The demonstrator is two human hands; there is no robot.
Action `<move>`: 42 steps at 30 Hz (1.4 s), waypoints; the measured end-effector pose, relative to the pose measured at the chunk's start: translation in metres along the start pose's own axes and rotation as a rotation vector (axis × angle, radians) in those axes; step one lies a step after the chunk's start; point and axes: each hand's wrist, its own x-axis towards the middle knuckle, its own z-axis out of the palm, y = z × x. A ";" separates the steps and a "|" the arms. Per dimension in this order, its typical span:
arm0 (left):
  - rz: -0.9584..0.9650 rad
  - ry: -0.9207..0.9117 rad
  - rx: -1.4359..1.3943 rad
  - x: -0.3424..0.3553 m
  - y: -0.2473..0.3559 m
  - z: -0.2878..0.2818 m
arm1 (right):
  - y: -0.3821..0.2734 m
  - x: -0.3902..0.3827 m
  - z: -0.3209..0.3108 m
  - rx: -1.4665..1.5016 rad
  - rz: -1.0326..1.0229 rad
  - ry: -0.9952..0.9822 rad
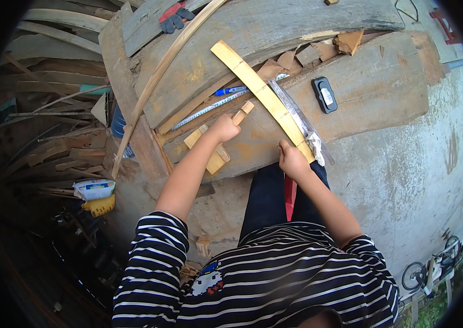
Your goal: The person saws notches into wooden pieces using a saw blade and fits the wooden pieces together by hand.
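My left hand (pixel 225 129) is closed around a short wooden stick (pixel 244 111), its squared end pointing away from me. Under that wrist lies a flat wooden block (pixel 218 160) on the plank bench. My right hand (pixel 294 160) is closed beside the near end of a curved yellow wooden strip (pixel 264 98), which has dark cross marks along it. What those fingers hold, if anything, is hidden. Along the strip's right side lies a metal saw blade (pixel 292 111) with white cloth (pixel 314 145) at its near end.
A blue marker (pixel 230 91) and a white measuring strip (pixel 209 110) lie left of the curved strip. To the right is a black case (pixel 325 94). A long bent wood strip (pixel 157 76) crosses the bench's left side, near a red-grey glove (pixel 176 18). Scrap wood is piled further left.
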 end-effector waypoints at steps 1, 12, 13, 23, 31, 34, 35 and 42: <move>0.007 0.006 0.004 0.000 0.000 0.000 | 0.005 -0.010 -0.003 -0.003 0.000 0.018; 0.032 0.072 0.040 -0.002 -0.001 0.006 | -0.043 0.050 -0.014 -0.027 -0.073 -0.023; 0.029 0.086 0.038 -0.002 -0.001 0.008 | -0.037 0.042 -0.015 -0.012 -0.062 -0.037; -0.157 0.197 0.038 -0.014 0.019 0.019 | 0.055 -0.093 -0.072 -0.146 0.043 0.021; -0.055 0.449 0.169 -0.036 0.023 0.053 | -0.003 -0.028 -0.111 -0.224 -0.181 0.207; -0.055 0.658 0.214 -0.088 0.053 0.069 | -0.028 0.001 -0.112 -0.213 -0.245 0.220; -0.005 0.681 0.207 -0.108 0.067 0.068 | -0.040 0.009 -0.110 -0.246 -0.275 0.208; 0.888 0.340 -0.279 -0.239 0.182 0.051 | -0.168 -0.009 0.000 -0.516 -0.541 -0.172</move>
